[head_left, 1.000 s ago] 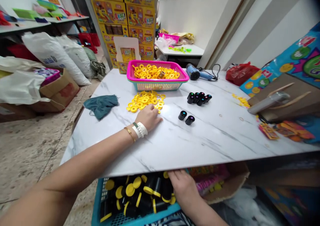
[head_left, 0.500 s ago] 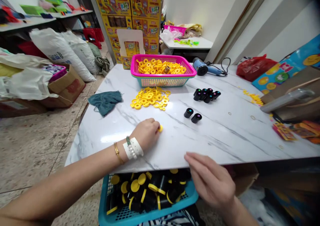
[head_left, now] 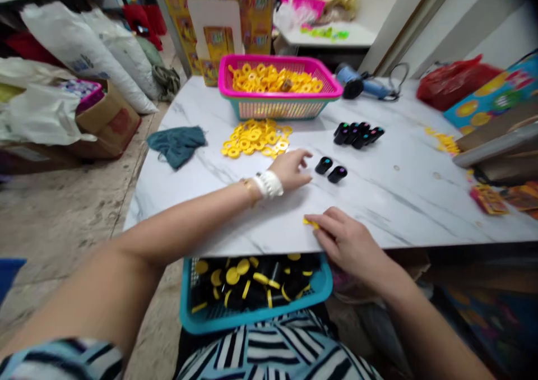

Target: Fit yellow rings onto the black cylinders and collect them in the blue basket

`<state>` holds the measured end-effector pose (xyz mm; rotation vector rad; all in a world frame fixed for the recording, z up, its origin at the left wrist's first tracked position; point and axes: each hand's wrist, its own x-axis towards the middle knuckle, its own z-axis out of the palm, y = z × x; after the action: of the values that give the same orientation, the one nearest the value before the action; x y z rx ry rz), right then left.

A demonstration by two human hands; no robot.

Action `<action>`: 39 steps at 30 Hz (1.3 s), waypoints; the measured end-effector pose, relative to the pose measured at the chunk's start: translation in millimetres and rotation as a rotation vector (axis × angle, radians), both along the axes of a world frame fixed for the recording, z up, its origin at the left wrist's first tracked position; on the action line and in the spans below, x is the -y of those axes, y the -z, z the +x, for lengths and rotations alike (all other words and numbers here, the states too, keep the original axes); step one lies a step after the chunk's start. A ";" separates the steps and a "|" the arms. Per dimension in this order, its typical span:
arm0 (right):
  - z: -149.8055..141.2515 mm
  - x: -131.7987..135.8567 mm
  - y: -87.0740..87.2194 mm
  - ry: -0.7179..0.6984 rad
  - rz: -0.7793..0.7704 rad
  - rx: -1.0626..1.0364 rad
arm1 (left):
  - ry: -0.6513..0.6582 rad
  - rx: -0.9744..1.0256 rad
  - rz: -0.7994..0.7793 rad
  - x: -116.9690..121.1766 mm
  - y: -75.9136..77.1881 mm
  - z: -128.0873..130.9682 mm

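My left hand (head_left: 291,170) rests on the white marble-pattern table (head_left: 390,212), fingers apart and holding nothing, just left of two short black cylinders with coloured tops (head_left: 330,170). My right hand (head_left: 344,240) lies near the table's front edge, its fingertips pinching a small yellow ring (head_left: 311,223). A loose pile of yellow rings (head_left: 254,139) lies behind my left hand. Several more black cylinders (head_left: 357,135) stand farther right. Below the table edge, a blue basket (head_left: 252,319) holds black cylinders with yellow rings.
A pink-rimmed basket of yellow rings (head_left: 279,94) stands at the table's back, next to a blue hair dryer (head_left: 361,86). A green cloth (head_left: 176,146) lies at the left edge. Sacks and cardboard boxes (head_left: 111,122) sit on the floor to the left.
The view has tilted down. My left hand has moved right toward the two cylinders, and the yellow ring beside it earlier is now at my right hand, which has come onto the table and closed on it.
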<state>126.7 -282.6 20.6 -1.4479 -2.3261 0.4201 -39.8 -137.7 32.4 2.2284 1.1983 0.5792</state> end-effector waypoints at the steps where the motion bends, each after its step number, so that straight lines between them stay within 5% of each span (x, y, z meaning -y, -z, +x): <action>1: 1.4 -0.9 -2.4 0.007 -0.027 0.006 | 0.018 0.009 0.014 -7.1 2.9 7.2; 7: -4.7 -4.7 -10.1 0.074 -0.102 0.135 | 0.076 0.033 0.085 -26.1 15.6 39.2; 11: -0.7 -5.0 -11.6 0.091 -0.111 0.150 | 0.059 0.024 0.107 -23.0 15.3 29.3; 18: 26.8 -8.3 -11.4 0.173 -0.292 -0.250 | 0.097 -0.055 0.087 39.9 8.7 -34.6; 24: -6.6 -20.0 -9.4 0.344 -0.628 -0.858 | 0.141 -0.048 0.099 77.6 18.4 -46.2; 35: -31.1 -35.1 2.5 0.425 -0.560 -0.920 | 0.128 -0.113 0.147 77.6 22.1 -41.9; 39: -36.4 -31.8 -0.4 0.398 -0.578 -0.977 | 0.075 -0.123 0.029 85.1 12.7 -40.4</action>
<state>90.2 -250.9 21.0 -1.4025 -1.1515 1.3760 -80.2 -222.8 19.7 2.3515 1.1662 0.4379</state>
